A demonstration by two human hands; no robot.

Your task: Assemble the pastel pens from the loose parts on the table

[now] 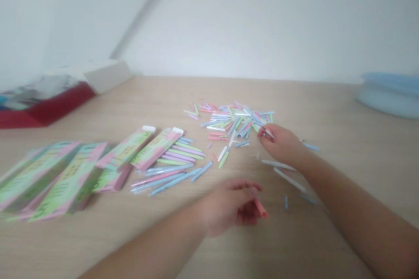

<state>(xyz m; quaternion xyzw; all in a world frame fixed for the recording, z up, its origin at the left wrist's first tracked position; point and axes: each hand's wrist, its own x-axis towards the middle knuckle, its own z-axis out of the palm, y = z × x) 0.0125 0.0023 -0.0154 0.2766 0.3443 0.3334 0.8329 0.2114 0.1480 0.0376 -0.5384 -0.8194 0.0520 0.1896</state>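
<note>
My left hand (225, 205) is closed around a coral-red pen barrel (259, 206), whose open end points toward me. Farther off, my right hand (281, 141) reaches to the right edge of a heap of pen parts (242, 115) in pastel blue, green, pink, white and purple. Its fingers are pinched at a pale, thin piece (269, 132), blurred, perhaps a pen part. Between the hands and the boxes lie assembled-looking pens (176, 181) in blue, pink, green and purple. Two whitish sticks (290, 178) rest beneath my right forearm.
Several pink-and-green printed boxes (65, 178) lie at the left, some overlapping. Behind them stands a red tray (55, 104) with plastic-wrapped items, beside a white box (108, 76). A round light-blue container (391, 93) sits at the far right. A white wall (262, 22) backs the wooden table (157, 248).
</note>
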